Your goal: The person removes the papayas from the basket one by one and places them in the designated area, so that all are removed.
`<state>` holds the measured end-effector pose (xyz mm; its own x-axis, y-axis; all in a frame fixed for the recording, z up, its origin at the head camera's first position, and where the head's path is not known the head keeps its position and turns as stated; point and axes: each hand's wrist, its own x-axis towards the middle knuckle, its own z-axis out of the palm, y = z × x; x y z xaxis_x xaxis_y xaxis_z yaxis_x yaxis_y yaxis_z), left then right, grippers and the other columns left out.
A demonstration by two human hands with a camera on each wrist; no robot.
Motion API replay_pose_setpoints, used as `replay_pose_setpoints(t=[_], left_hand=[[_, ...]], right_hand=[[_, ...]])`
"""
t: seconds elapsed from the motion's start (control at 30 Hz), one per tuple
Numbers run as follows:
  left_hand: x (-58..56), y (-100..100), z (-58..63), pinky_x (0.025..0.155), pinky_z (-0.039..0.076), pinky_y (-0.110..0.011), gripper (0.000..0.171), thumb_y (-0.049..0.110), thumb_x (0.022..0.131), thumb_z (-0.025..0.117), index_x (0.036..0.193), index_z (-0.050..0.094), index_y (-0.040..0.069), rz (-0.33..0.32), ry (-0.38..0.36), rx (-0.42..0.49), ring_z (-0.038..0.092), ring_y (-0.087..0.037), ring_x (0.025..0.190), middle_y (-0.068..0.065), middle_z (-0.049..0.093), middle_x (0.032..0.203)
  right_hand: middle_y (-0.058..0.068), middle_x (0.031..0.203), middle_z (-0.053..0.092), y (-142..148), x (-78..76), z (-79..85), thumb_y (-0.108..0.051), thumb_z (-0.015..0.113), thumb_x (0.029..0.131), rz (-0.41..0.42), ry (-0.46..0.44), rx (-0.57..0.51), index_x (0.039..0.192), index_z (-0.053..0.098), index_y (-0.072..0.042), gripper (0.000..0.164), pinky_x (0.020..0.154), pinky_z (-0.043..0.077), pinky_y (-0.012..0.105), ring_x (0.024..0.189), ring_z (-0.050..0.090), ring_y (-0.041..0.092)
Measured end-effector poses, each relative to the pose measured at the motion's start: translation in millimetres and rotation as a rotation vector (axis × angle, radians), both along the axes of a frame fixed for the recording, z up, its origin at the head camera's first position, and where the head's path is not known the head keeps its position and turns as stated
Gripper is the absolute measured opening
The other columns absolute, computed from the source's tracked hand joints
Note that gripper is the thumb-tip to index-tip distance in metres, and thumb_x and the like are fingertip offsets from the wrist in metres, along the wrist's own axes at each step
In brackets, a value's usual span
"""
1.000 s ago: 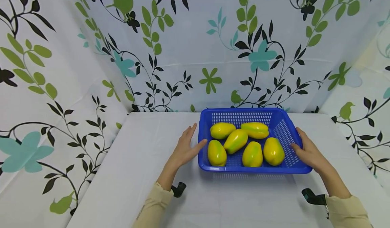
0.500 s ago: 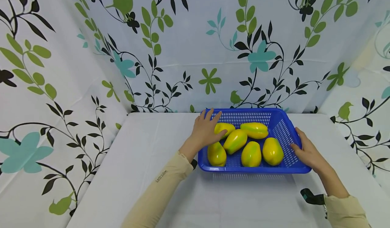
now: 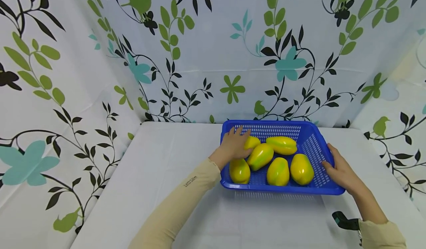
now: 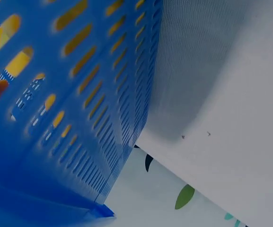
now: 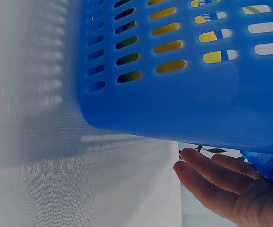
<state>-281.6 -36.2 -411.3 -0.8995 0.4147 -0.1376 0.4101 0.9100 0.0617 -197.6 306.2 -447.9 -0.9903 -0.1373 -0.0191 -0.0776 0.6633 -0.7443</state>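
A blue plastic basket (image 3: 283,190) with slotted walls stands on the white table and holds several glossy yellow-green fruits, papaya-like in shape. My left hand (image 3: 233,145) reaches over its left rim, fingers spread above and beside the back-left fruit (image 3: 252,142), which it partly covers. Whether the fingers touch that fruit I cannot tell. At the right end, my right hand (image 3: 341,169) holds the basket's rim, thumb over the edge and fingers outside. In the right wrist view those fingers (image 5: 212,175) extend along the outer wall. The left wrist view shows only the basket's outer side (image 4: 93,99).
More fruits lie in the basket: an elongated one (image 3: 281,145) at the back, a slanted one (image 3: 261,156) in the middle, others (image 3: 278,171) along the front. A patterned curtain (image 3: 199,57) hangs behind the white table (image 3: 159,160). A dark wrist camera (image 3: 346,221) sits by the right sleeve.
My left hand has moved from outside the basket's left rim to over the back-left fruit. The right hand stays at the right rim. The head view has shifted slightly.
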Motion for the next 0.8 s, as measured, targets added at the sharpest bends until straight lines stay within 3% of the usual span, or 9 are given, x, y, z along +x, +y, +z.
replay_pose_setpoints(t=[0.43,0.8], left_hand=[[-6.1,3.6,-11.3,0.115,0.027,-0.051,0.071,0.053,0.097,0.049,0.157,0.028,0.022,0.006,-0.068,-0.014,0.027,-0.04,0.144,-0.013,0.026,0.16],[-9.6,7.3,-15.9,0.116,0.022,-0.054,0.073,0.054,0.097,0.05,0.158,0.025,0.024,-0.004,-0.164,0.038,0.027,-0.038,0.145,-0.012,0.025,0.16]], right_hand=[[0.049,0.145,0.012,-1.1,-0.5,-1.4,-0.007,0.041,0.102,0.0,0.003,-0.001,0.151,-0.007,0.011,0.071,0.097,0.023,0.078,0.127,0.022,0.07],[0.049,0.144,0.014,-1.5,0.5,-1.3,-0.007,0.042,0.101,-0.004,-0.004,0.015,0.151,-0.007,0.011,0.072,0.096,0.025,0.078,0.126,0.024,0.069]])
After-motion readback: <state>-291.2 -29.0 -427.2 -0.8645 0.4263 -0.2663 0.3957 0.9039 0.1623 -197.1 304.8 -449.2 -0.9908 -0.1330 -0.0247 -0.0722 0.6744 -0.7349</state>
